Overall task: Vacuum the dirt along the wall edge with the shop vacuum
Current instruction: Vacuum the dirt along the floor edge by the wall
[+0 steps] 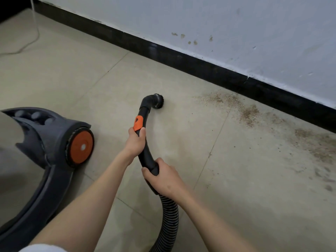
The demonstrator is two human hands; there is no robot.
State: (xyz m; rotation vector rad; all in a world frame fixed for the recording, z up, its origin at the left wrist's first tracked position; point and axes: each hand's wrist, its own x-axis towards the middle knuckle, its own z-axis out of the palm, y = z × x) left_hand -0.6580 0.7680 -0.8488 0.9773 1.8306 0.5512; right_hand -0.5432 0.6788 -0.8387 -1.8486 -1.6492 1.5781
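From my feed, the left hand (135, 140) is wrapped around the upper part of the curved black wand (145, 151), fingers curled just below its orange collar (138, 123). The right hand (163, 177) grips the wand's lower end, where the rigid tube meets the ribbed black hose (169, 215), which runs down and out of the bottom of my view. Both forearms reach in from the lower edge. At the far tip of the wand I see a small round brush nozzle (158, 100) with dark bristles, turned toward the right and set low over the beige tiled floor (91, 79); I cannot tell whether the bristles touch the tile. The dirt (249, 113) is brown, grainy and scattered in a band along the black baseboard (200, 66), lying to the right of the nozzle and apart from it, growing thicker toward the right edge. Above the baseboard is a pale, stained wall (218, 24). To my left stands the shop vacuum (45, 142), dark grey with an orange-hubbed wheel (81, 147), near the left hand. A thin cord (31, 42) trails across the floor at far left.
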